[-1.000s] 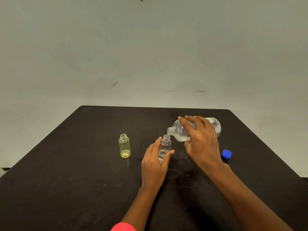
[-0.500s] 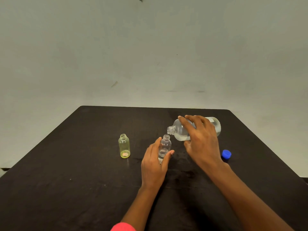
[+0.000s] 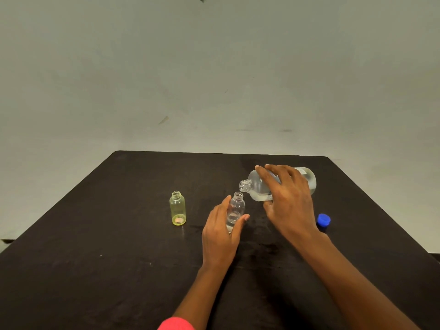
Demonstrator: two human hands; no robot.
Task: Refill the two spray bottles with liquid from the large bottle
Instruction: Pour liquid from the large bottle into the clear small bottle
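Observation:
My right hand [image 3: 289, 201] grips the large clear bottle [image 3: 258, 188], tipped nearly flat with its open mouth pointing left, just above and right of a small clear spray bottle [image 3: 237, 209]. That small bottle stands upright on the black table [image 3: 95, 258], uncapped, with some liquid in its lower part. My left hand [image 3: 220, 231] wraps around it from the near side, thumb on the right. A small yellow-tinted spray bottle [image 3: 177, 208] stands uncapped to the left, apart from both hands.
A blue cap [image 3: 323, 220] lies on the table to the right of my right wrist. The table's far edge meets a pale wall. A pink sleeve edge [image 3: 176, 324] shows at the bottom.
The large bottle's mouth has lifted slightly and drawn a little away from the small clear bottle's neck. Both hands keep their grips.

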